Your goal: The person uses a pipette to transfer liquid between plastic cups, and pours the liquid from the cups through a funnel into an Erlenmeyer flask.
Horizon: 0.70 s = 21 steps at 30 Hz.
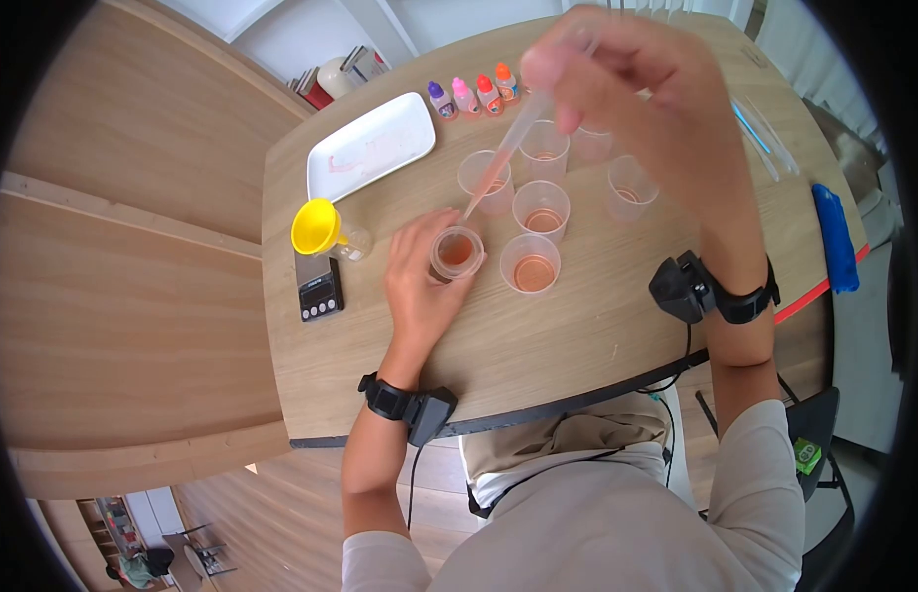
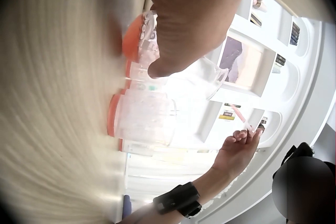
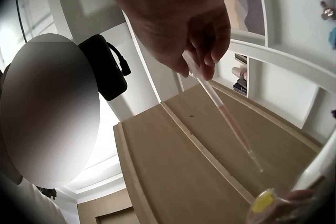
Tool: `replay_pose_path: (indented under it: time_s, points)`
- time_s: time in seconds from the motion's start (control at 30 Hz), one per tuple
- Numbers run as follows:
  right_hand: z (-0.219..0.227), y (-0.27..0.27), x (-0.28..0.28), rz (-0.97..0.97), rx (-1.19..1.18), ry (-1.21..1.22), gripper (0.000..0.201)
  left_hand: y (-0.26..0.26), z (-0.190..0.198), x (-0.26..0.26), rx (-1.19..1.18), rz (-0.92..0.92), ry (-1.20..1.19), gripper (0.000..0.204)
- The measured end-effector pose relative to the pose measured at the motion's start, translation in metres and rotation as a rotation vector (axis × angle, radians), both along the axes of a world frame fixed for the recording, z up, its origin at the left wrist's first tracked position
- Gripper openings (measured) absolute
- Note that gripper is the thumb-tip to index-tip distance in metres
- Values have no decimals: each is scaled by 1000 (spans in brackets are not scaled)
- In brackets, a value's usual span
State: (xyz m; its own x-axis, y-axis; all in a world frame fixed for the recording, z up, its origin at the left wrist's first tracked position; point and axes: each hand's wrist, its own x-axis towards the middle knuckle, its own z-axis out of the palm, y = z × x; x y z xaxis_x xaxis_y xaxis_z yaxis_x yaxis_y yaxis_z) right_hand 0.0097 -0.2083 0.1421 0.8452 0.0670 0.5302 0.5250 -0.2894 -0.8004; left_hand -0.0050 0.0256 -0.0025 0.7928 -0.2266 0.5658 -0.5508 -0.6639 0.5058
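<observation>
My left hand (image 1: 420, 281) rests low at the table, fingers and thumb wrapped round a clear flask (image 1: 457, 254) with a flared rim. Orange-red liquid (image 2: 134, 40) lies in the bottom of that flask in the left wrist view. High above, my right hand (image 1: 647, 99) pinches the upper end of a clear plastic dropper (image 1: 505, 150). The dropper slants down to the left, its thin tip close above the flask's rim. Pinkish liquid fills the lower part of the dropper (image 3: 233, 123) in the right wrist view.
Several clear cups (image 1: 541, 210) of orange liquid stand right of the flask. Small dye bottles (image 1: 464, 97) and a white tray (image 1: 326, 163) are at the back. A yellow funnel (image 1: 317, 227) and a black scale (image 1: 321, 289) sit left; a blue roll (image 1: 834, 237) lies right.
</observation>
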Motion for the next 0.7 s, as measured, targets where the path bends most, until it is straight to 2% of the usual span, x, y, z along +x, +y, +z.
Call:
replay_pose_path:
  time_s: [0.13,0.2,0.4,0.53,0.7]
  points:
    - [9,-13,6,-85,-58,-61,21,-1,1,0,12,-3,5,49]
    - [10,-14,5,-192,-242,-202,20,-1,-1,0,6,-5,8,49]
    - [8,-8,3,-191,-362,-206,17,-1,-1,0,6,3,26,49]
    - [8,-12,6,-109,-303,-151,16,0,0,0,6,4,30,49]
    - [-1,-16,16,-114,-409,-230,15,-1,0,0,8,5,26,49]
